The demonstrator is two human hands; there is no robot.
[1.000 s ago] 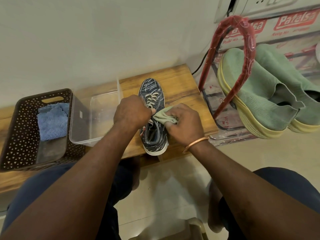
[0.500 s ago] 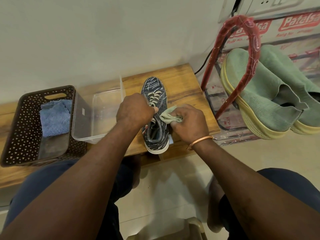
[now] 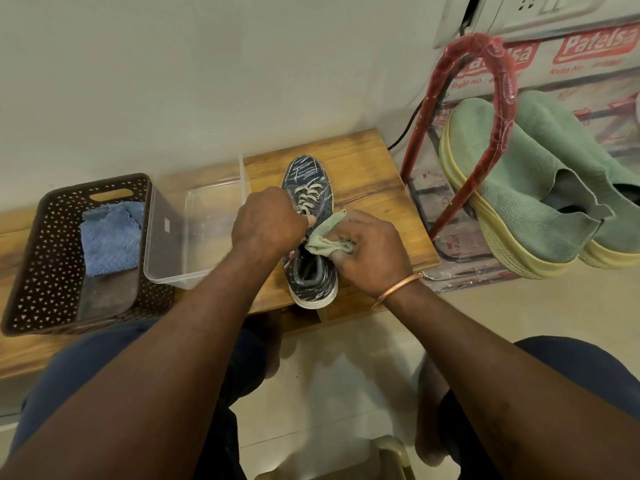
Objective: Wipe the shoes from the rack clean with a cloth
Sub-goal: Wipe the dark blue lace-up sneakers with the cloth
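"Patelsa" in red, "Regg No." on packaging (image 3: 571, 74)

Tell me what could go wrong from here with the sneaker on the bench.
The sneaker has its heel at the near edge of the bench; a hard stroke might push it off if the left hand loosens its grip. The green cloth in the right hand is bunched by the laces and could snag them. The clear tub close beside the left hand might get knocked.

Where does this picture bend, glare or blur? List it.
Head view: the wide lens bows the bench and leans the red rack; head view: glare whitens the clear box wall; head view: shoe, cloth, left hand and right hand are sharp.
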